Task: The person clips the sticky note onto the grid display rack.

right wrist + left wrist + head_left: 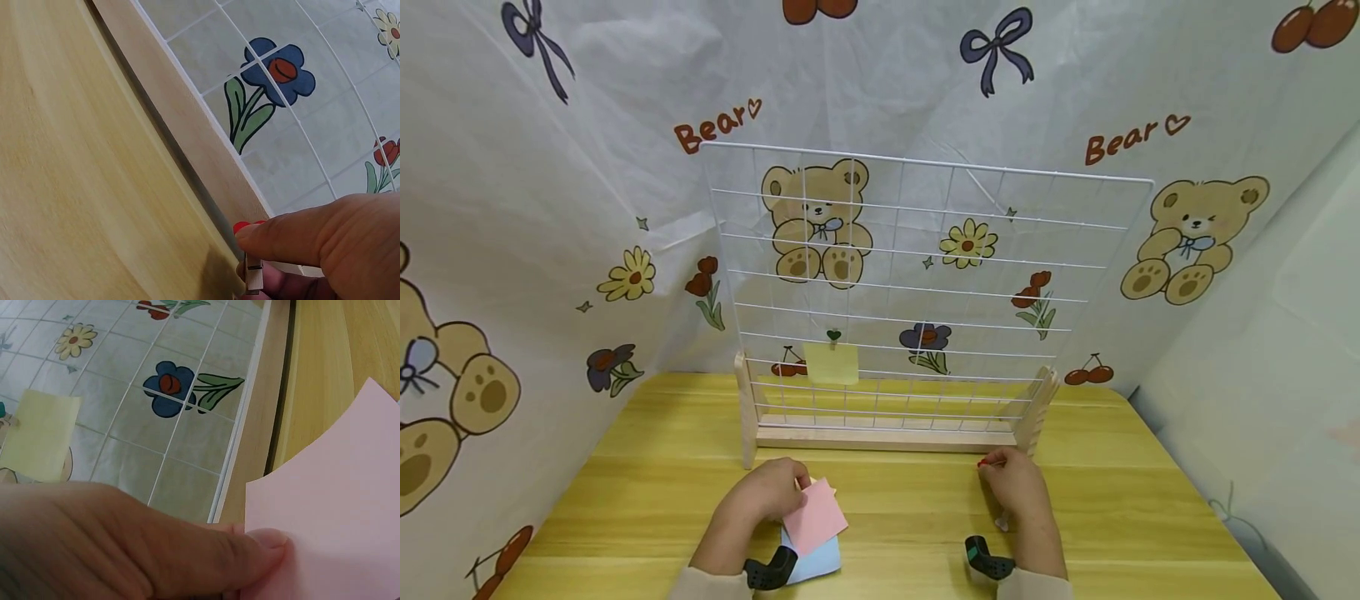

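Note:
Between thumb and fingers my left hand (775, 490) pinches a pink sticky note (815, 518) by its edge. Blue paper (817, 560) lies on the table beneath it. My right hand (1015, 482), near the rack's right foot, pinches a small wooden clothespin (253, 278) with a red top, part of it hidden by the thumb. A white wire grid rack (891, 283) stands upright in a wooden base (887, 438) in front of both hands. On the grid's lower left hangs a yellow sticky note (831, 364), held by a clothespin with a green heart (833, 335).
A small pale object (1002, 522) lies on the wooden table (910, 517) beside my right wrist, partly hidden. Behind the rack hangs a white cloth (880, 100) printed with bears, flowers and bows. A dark band sits at each wrist.

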